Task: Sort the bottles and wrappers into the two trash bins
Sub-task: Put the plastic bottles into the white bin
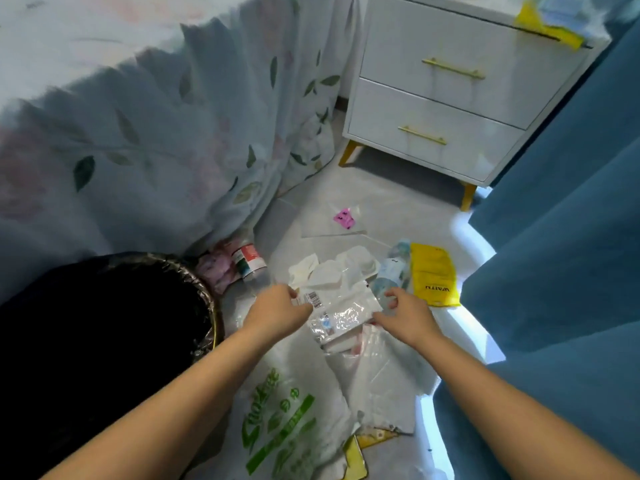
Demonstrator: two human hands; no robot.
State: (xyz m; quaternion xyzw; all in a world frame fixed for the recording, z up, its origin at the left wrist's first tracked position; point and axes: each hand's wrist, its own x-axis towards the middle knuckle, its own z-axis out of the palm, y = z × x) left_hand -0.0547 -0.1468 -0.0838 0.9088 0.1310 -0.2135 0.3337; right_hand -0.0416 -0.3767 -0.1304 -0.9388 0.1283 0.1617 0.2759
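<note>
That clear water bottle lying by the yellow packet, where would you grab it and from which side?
Grip the clear water bottle round the middle of its labelled body, coming from above with the right hand, which is nearest. It lies on its side on the floor, and the yellow packet crowds its right flank, so from above looks the easiest approach; fingers can wrap across its round barrel.

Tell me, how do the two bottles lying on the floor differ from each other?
The bottle with the red label lies by the bed skirt, near the black-lined bin; the bottle with the pale blue label lies across the pile, against the yellow wrapper. No hand is near the red-labelled one, while the right hand reaches at the blue-labelled one's lower end. Both look like clear plastic and lie on their sides.
</note>
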